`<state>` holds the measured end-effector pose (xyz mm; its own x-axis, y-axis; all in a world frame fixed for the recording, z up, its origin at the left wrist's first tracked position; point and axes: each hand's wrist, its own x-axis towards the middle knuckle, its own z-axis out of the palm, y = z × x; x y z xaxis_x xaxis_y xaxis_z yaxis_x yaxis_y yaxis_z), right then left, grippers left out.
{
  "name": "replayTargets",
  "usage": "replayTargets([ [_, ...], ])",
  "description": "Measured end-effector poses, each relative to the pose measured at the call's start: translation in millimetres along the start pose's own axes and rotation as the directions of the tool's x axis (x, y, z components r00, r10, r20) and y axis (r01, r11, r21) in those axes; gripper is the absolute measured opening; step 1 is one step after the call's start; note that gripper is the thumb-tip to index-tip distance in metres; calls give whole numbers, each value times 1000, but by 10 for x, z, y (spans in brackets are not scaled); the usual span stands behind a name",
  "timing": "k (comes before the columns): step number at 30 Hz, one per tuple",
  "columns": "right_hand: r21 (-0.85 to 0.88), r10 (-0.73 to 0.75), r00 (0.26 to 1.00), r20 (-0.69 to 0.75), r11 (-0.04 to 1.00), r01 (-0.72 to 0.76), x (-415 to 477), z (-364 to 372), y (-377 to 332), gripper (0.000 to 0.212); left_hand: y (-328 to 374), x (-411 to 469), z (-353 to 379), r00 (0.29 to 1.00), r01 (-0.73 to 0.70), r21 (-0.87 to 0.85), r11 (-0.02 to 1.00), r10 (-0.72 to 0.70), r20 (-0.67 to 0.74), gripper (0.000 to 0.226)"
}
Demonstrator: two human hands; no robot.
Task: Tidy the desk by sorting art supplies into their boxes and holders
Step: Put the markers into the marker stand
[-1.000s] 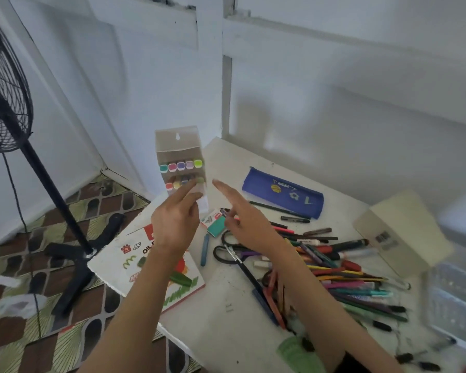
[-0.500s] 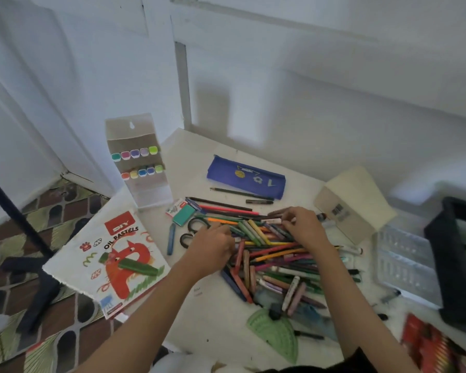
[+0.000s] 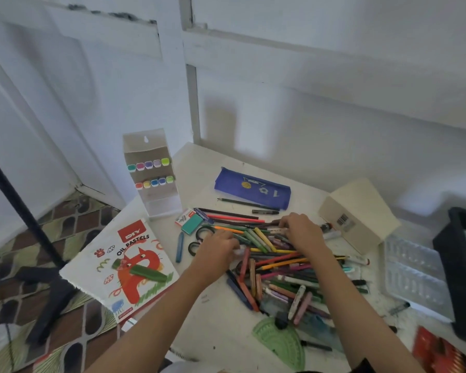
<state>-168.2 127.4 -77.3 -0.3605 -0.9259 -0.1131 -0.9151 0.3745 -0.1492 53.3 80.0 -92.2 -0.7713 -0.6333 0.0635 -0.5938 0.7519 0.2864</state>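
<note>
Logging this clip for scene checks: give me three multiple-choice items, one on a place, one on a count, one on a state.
1. The pastels box lies: A. left of the pile; B. right of it; C. on top of it.
2. Caps in the holder: A. four; B. ten; C. twenty.
3. The holder: A. lies flat; B. stands upright; C. is in a hand.
Key: A, it sits at the desk's left edge; B, two rows of five; B, its base sits on the desk, no hand near it.
</note>
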Motion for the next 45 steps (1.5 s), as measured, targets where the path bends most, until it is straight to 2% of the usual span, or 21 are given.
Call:
replayTargets([
  [3,180,3,1000,-30,984,2,-40,-36,64,13,-74,-62,-30,981,46,-274,961,-96,-171,14],
  [5,426,20,994,-105,905,27,-112,-113,79,10,-128,-91,-118,952,111,-462,880,-228,-205,17],
  [7,623,81,981,-177,781,48,-200,-200,44,8,-152,-106,-243,910,197,-647,737,-383,-159,22],
  [9,740,119,970,-210,668,78,-282,-262,-36,10,-173,-131,-338,879,218,-793,569,-467,-93,20],
  [11,812,127,968,-215,575,105,-355,-293,-131,15,-201,-180,-410,867,187,-881,435,-494,-60,11],
  [13,834,133,963,-235,536,130,-401,-300,-216,19,-234,-241,-460,859,136,-933,334,-508,-57,8],
  [17,862,157,952,-262,481,158,-422,-333,-411,15,-340,-376,-529,829,124,-957,261,-557,-44,6],
  [19,883,137,954,-266,432,184,-430,-357,-512,14,-446,-420,-535,800,201,-926,320,-599,-33,6],
  [22,890,99,960,-263,409,202,-430,-360,-656,13,-650,-482,-484,775,361,-759,541,-628,-79,15],
  [24,896,95,967,-238,406,181,-416,-332,-740,13,-747,-522,-438,799,409,-635,655,-594,-99,13],
  [26,903,83,975,-206,400,156,-421,-305,-793,9,-783,-536,-415,839,445,-442,779,-535,-97,11],
  [28,899,57,978,-203,405,163,-430,-283,-827,6,-783,-532,-412,881,458,-135,879,-469,-64,18],
  [30,892,50,976,-213,417,174,-431,-258,-831,6,-737,-495,-420,903,428,36,903,-426,-53,25],
  [35,923,122,970,-208,354,153,-478,-187,-777,7,-526,-341,-297,965,258,-35,965,-259,-27,36],
  [38,942,177,966,-189,310,128,-532,-176,-723,11,-435,-202,-229,965,262,-15,965,-262,-16,40],
  [42,936,187,968,-165,339,94,-573,-160,-669,14,-448,-66,-240,974,225,74,971,-227,20,31],
  [45,938,187,972,-144,338,74,-586,-170,-675,17,-481,-44,-277,988,151,60,987,-152,-1,27],
])
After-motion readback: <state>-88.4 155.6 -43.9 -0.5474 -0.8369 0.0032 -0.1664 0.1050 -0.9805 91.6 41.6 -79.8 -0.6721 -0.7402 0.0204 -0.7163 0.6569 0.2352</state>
